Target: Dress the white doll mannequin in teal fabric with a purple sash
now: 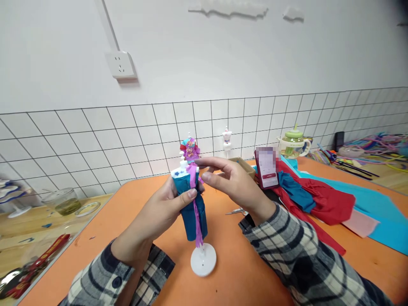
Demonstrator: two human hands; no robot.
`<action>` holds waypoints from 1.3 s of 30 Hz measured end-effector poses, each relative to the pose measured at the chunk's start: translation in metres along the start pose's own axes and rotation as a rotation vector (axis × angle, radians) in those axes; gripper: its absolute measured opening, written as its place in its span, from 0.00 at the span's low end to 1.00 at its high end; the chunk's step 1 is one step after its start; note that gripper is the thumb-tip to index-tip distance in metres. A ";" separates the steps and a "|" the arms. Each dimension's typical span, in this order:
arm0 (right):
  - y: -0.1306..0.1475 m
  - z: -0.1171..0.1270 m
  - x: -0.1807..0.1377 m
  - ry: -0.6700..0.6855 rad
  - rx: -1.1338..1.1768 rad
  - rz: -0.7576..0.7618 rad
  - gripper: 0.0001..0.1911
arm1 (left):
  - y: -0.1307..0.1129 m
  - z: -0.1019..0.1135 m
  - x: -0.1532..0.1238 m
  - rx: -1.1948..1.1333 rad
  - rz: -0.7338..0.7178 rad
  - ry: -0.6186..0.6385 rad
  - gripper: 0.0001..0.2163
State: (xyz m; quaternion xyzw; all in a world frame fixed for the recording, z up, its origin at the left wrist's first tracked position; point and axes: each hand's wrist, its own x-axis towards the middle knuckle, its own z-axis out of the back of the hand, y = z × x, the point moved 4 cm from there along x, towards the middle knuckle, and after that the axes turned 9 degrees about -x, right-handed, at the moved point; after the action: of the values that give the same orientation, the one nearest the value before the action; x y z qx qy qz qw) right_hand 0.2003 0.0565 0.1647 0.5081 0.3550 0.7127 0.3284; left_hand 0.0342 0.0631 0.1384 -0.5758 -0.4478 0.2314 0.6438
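A small white doll-size dress form, tilted away from upright, is wrapped in dark teal cloth. A purple strip runs from its shoulder down the front past the hem, near the round white base. My left hand is closed around the form's middle, the thumb pressing on the front beside the strip. At the shoulder, my right hand has its index fingertip by the strip's upper end. Its thumb is apart from the index finger, and nothing shows held between them.
Behind stand a dressed form and a bare white form. Scissors lie beyond my right wrist. Rightward are a phone, a cardboard box, red cloth, blue sheets and a teapot. A glass bowl sits left.
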 end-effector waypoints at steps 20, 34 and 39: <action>-0.022 0.006 0.009 0.097 -0.215 -0.116 0.27 | 0.019 -0.009 0.009 0.022 0.012 -0.064 0.20; -0.030 0.001 0.011 0.103 -0.161 -0.090 0.27 | 0.017 -0.010 0.009 -0.166 0.032 -0.014 0.20; -0.026 0.001 0.010 0.081 -0.152 -0.074 0.26 | 0.006 -0.016 0.003 -0.413 0.119 0.055 0.22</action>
State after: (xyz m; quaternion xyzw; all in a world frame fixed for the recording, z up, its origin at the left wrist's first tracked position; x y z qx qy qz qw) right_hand 0.2017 0.0793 0.1480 0.4391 0.3314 0.7450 0.3772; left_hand 0.0508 0.0584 0.1349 -0.7269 -0.4332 0.1562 0.5095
